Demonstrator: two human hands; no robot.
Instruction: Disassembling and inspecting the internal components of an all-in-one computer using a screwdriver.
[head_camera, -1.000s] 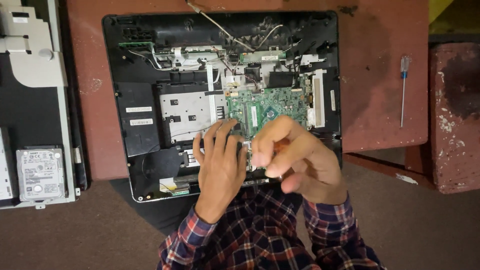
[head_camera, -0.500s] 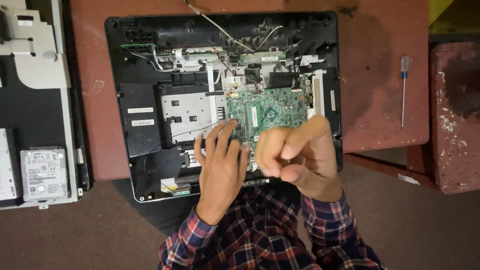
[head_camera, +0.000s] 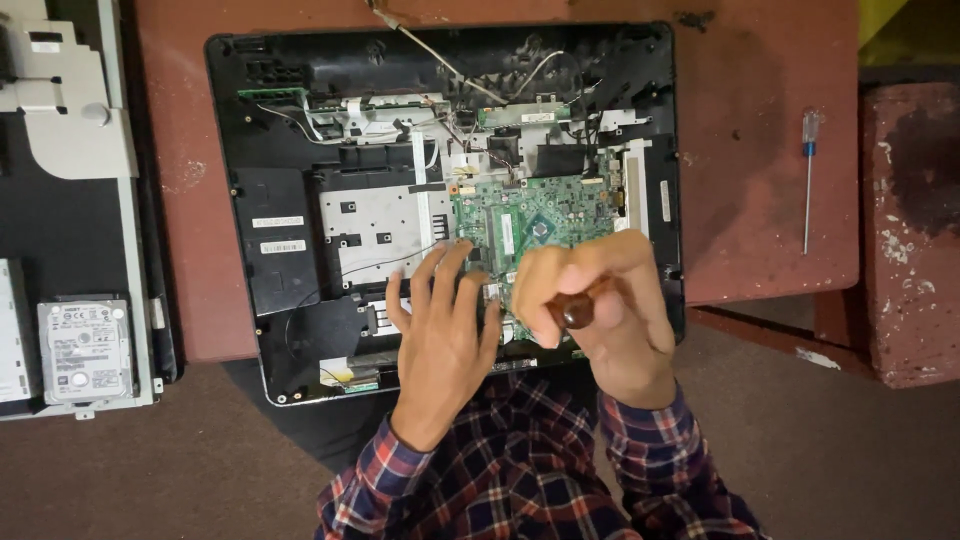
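Green circuit board (head_camera: 545, 215) sat inside the opened black computer chassis (head_camera: 290, 330), just beyond the fingertips of both hands. The right hand (head_camera: 605, 310) was curled closed around a dark-handled screwdriver (head_camera: 578, 311), whose rounded butt showed between thumb and fingers; its tip was hidden under the hand, so contact with the board could not be told. The left hand (head_camera: 445, 330), just beside the right, lay flat with fingers spread, pressing on the chassis at the board's near edge. A silver metal plate (head_camera: 375, 230) lay beyond the left hand's fingers. Well off past the right hand, a blue-handled screwdriver (head_camera: 808, 180) rested on the red bench (head_camera: 760, 150). Far out from the left hand lay a hard drive (head_camera: 85, 350) on a grey panel (head_camera: 135, 260).
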